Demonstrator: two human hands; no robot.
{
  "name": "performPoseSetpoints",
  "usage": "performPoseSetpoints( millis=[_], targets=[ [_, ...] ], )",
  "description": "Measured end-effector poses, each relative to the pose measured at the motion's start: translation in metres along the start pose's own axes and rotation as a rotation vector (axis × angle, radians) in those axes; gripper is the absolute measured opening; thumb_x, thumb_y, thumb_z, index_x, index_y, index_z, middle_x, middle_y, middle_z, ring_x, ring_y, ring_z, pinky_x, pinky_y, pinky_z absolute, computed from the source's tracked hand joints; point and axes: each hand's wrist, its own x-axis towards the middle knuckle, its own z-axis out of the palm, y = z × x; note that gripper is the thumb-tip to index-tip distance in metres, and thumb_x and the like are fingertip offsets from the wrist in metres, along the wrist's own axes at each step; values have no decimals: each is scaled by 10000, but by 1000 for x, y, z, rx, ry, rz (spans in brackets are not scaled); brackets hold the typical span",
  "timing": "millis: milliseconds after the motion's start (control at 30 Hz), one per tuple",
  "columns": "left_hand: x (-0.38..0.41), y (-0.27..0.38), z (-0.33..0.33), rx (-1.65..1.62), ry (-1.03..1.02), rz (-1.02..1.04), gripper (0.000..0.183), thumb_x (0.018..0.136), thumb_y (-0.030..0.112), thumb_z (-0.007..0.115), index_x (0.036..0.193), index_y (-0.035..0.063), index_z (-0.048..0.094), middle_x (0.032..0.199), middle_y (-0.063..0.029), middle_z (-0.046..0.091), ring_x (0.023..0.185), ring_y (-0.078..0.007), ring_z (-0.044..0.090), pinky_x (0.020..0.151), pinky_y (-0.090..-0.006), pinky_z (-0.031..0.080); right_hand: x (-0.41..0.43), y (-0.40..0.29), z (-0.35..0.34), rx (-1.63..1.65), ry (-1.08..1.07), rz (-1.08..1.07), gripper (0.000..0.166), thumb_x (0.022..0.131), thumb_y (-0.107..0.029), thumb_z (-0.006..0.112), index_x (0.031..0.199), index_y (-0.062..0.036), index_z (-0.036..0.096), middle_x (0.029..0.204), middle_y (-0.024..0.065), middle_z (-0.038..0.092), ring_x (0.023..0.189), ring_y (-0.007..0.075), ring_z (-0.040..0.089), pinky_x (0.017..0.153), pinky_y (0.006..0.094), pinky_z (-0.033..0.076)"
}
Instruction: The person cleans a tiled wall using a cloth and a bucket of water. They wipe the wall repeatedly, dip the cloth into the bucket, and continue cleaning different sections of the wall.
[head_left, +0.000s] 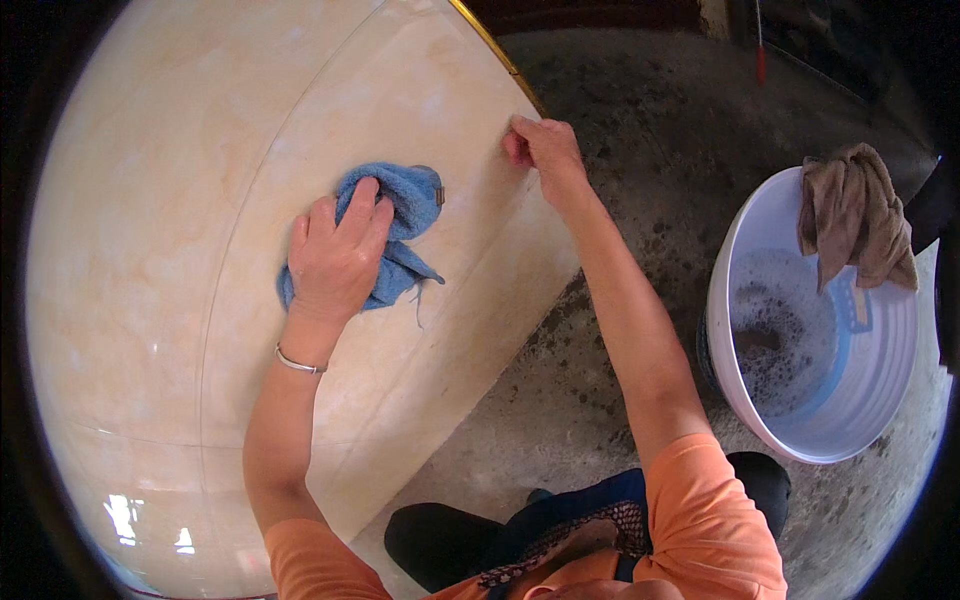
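Observation:
My left hand (334, 251) presses a crumpled blue cloth (409, 202) flat against a glossy cream tiled surface (300, 390) with a marbled look. Part of the cloth is bunched beyond the fingertips, and a loose thread hangs from its lower edge. A metal bangle (298, 364) circles the left wrist. At the tiles' right edge, near the end of a gold-coloured trim strip (491, 45), is my right hand (547, 154). Its fingers are curled in, and no object shows in them.
On the right, a white plastic bucket (892, 360) holds foamy water (787, 330). A brown cloth (855, 217) hangs over its rim. Rough, stained concrete floor (555, 405) runs between the tiles and the bucket. Thin joint lines cross the tiles.

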Motion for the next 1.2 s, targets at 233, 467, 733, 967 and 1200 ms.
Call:
performPoseSetpoints(
  millis=[233, 467, 733, 967, 1200],
  targets=[
    [5, 1, -1, 3, -16, 2, 129, 710, 134, 591, 833, 149, 629, 1036, 41, 574, 766, -189, 512, 606, -286, 377, 6, 6, -11, -220, 71, 44, 334, 785, -117, 495, 462, -32, 487, 491, 32, 494, 486, 119, 435, 522, 267, 325],
    [4, 1, -2, 4, -18, 0, 132, 708, 133, 594, 834, 151, 630, 1036, 42, 574, 767, -184, 512, 606, -287, 377, 17, 12, -14, -452, 153, -59, 370, 809, -143, 498, 455, -38, 481, 492, 35, 493, 486, 120, 436, 498, 265, 323],
    [0, 3, -5, 14, -45, -7, 151, 703, 129, 604, 850, 153, 625, 1042, 41, 571, 772, -185, 511, 599, -288, 377, 11, 26, -25, -312, 151, 23, 390, 846, -182, 487, 484, -36, 501, 502, 29, 492, 487, 121, 428, 513, 273, 326],
    [9, 5, -1, -5, -45, -14, 202, 694, 113, 602, 893, 146, 615, 1067, 24, 567, 764, -204, 509, 620, -306, 410, -28, 94, -55, -284, 181, 197, 365, 860, -253, 509, 578, -29, 568, 557, 40, 563, 540, 129, 530, 523, 263, 403],
    [-26, 56, 5, -583, -105, -339, 389, 659, 72, 606, 1044, 43, 570, 1181, -125, 502, 1064, -323, 475, 884, -386, 388, -157, 20, 51, 997, -288, 581, 531, 850, -509, 492, 1038, -14, 528, 989, 107, 586, 884, 213, 597, 792, 396, 502]
  ],
)
